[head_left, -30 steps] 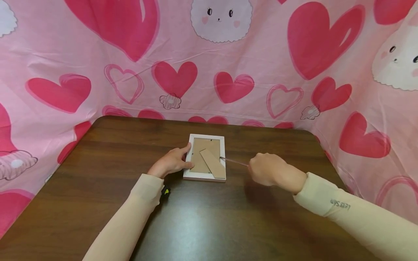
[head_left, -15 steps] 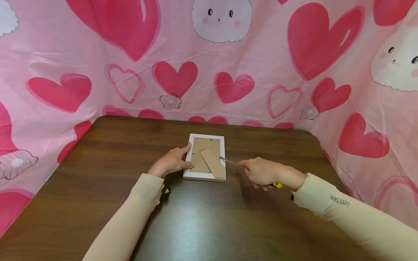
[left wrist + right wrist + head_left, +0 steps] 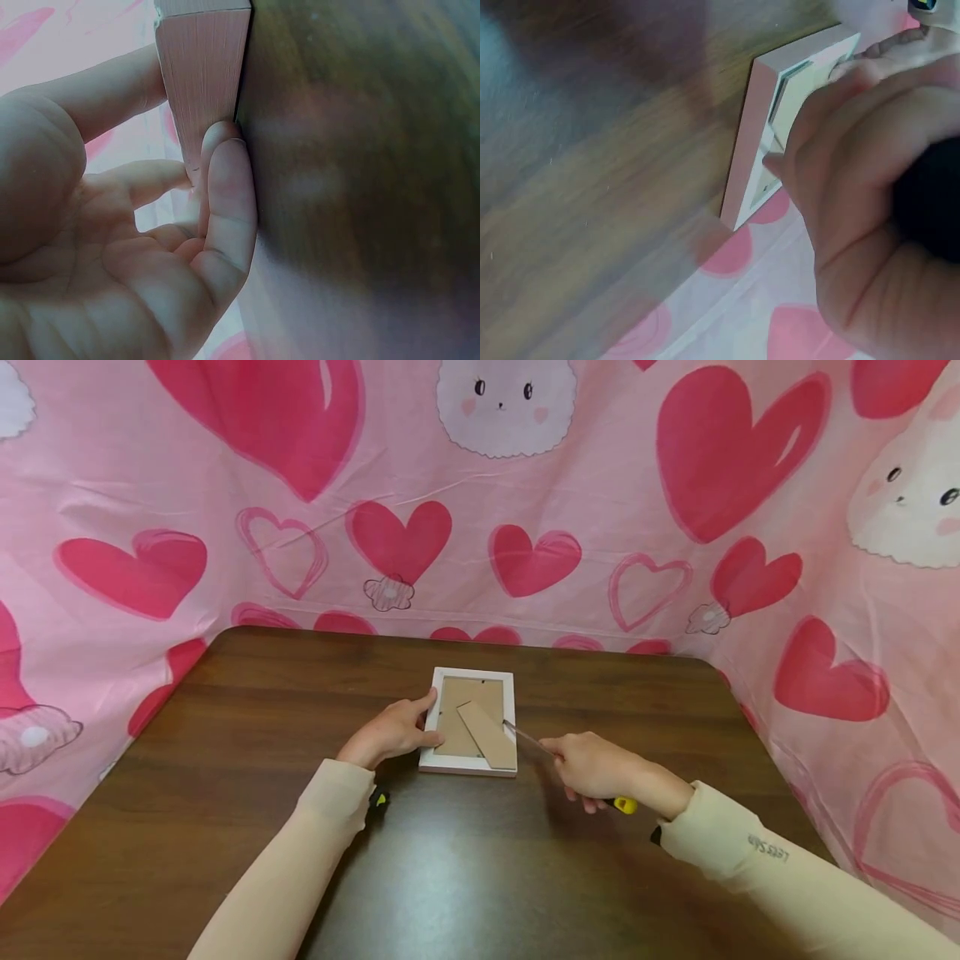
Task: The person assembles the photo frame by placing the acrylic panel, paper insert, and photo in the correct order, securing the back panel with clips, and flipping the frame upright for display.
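A white picture frame (image 3: 440, 762) lies face down on the table, its brown backing board (image 3: 460, 693) and slanted stand leg (image 3: 487, 737) uppermost. My left hand (image 3: 393, 727) grips the frame's left side, thumb over the top. In the left wrist view, fingertips (image 3: 231, 172) press against the frame's side edge (image 3: 202, 67). My right hand (image 3: 600, 768) holds a screwdriver (image 3: 531, 739) by its black and yellow handle, index finger along the thin shaft. The tip sits at the right inner edge of the frame, by the backing board. In the right wrist view the hand hides most of the screwdriver.
The dark wooden table (image 3: 315, 668) has rounded far corners. Behind it and along both sides hangs a pink cloth (image 3: 465, 585) with hearts and white faces. Black bands show at both wrists under the cream sleeves (image 3: 330, 802).
My right hand has rolled over from a fist, so the yellow handle end now shows, and it has shifted a little left towards the frame. The left hand and frame stay put.
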`<state>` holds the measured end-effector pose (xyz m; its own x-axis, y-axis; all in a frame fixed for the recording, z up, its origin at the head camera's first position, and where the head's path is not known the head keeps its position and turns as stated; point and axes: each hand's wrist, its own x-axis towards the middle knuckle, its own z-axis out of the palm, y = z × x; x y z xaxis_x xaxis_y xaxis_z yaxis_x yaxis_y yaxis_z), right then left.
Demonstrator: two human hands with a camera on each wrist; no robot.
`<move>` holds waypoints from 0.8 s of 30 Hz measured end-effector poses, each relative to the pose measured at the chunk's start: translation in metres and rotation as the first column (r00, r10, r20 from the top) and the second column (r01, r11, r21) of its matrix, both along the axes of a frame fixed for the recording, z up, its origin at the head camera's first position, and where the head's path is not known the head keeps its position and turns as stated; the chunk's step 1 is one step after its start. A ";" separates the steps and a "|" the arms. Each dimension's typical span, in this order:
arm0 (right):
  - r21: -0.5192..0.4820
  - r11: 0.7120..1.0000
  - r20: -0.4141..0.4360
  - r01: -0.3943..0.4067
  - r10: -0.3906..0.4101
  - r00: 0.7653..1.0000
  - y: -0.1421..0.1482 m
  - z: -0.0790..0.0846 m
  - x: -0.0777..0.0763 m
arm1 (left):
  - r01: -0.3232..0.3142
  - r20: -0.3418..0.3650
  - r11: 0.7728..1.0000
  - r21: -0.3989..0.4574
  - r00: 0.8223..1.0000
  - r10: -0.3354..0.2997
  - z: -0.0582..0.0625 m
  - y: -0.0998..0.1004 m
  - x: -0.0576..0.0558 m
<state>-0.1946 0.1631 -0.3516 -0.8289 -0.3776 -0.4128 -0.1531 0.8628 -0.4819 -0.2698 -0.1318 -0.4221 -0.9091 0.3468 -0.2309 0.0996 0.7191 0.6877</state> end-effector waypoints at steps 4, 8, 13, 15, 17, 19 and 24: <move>0.032 0.999 -0.070 -0.015 0.017 0.997 -0.005 -0.007 0.003 | 0.008 -0.009 1.000 -0.005 1.000 -0.008 0.001 0.001 0.000; 0.141 0.990 -0.199 -0.028 0.056 0.978 -0.017 -0.015 0.008 | 0.005 -0.005 1.000 -0.022 1.000 -0.005 0.002 0.000 0.001; 0.295 0.955 -0.337 -0.003 0.107 0.935 -0.027 -0.024 0.018 | 0.013 -0.011 1.000 -0.022 1.000 -0.013 0.001 -0.002 0.000; 0.314 0.950 -0.382 0.004 0.123 0.916 -0.030 -0.028 0.022 | 0.017 -0.014 1.000 -0.020 1.000 -0.018 0.001 -0.003 0.000; 0.330 0.944 -0.440 0.011 0.144 0.886 -0.033 -0.033 0.026 | 0.018 -0.011 1.000 -0.021 1.000 -0.018 0.001 -0.003 0.000; 0.351 0.936 -0.508 0.022 0.171 0.844 -0.035 -0.037 0.029 | 0.019 -0.006 1.000 -0.016 1.000 -0.019 0.001 -0.003 0.000; 0.431 0.899 -0.650 0.083 0.245 0.719 -0.041 -0.045 0.037 | 0.021 0.004 1.000 -0.006 1.000 -0.021 0.002 -0.002 0.002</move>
<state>-0.1578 0.1218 -0.3964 -0.9121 -0.3926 0.1181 -0.3710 0.9130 0.1696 -0.2679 -0.1334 -0.4201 -0.9007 0.3644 -0.2365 0.1120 0.7208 0.6841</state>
